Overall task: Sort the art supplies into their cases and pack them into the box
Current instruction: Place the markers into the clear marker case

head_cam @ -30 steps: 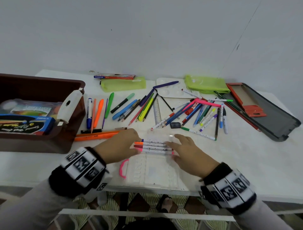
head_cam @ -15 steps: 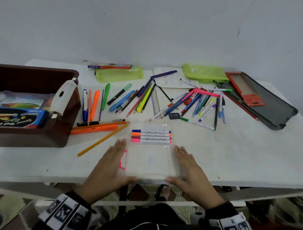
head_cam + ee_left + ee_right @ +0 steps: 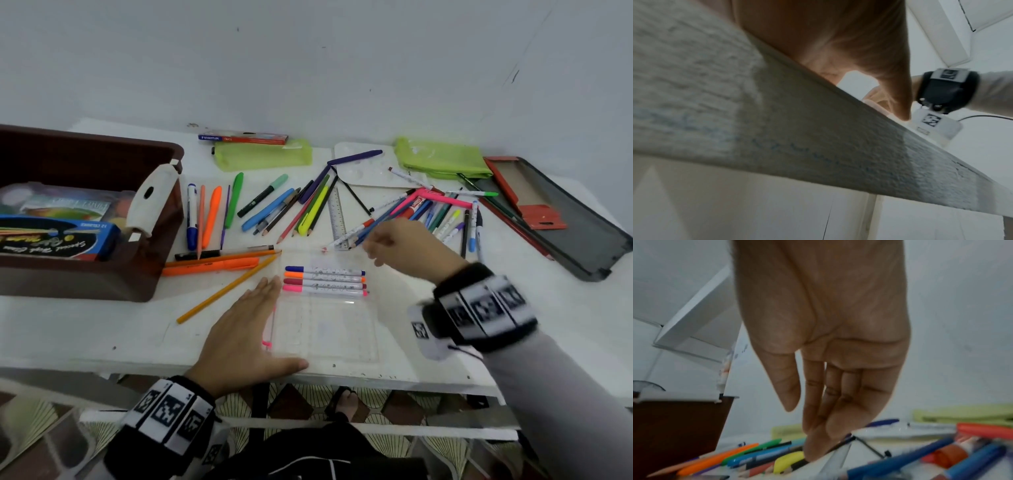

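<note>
A clear plastic case [image 3: 325,329] lies open at the table's front edge, with several markers [image 3: 325,281] in a row at its far end. My left hand [image 3: 260,318] rests flat on the case's left side, fingers straight and thumb along the front edge; the left wrist view shows only its palm [image 3: 838,48] above the table edge [image 3: 797,129]. My right hand [image 3: 376,250] hovers beyond the case over the loose pens [image 3: 428,212]. Its straight fingers [image 3: 818,426] point down, holding nothing, with their tips at the ruler [image 3: 838,459] and yellow highlighter [image 3: 787,462].
A brown box [image 3: 102,274] at the left holds a blue pencil box [image 3: 58,236]. Orange pens and pencils [image 3: 212,265] lie between it and the case. Two green pouches [image 3: 263,157] [image 3: 442,161], a white palette [image 3: 370,171] and a dark tin [image 3: 565,233] stand behind.
My right hand has left the case's right side and moved up and forward to the pen pile. The left hand stays at the case's left side.
</note>
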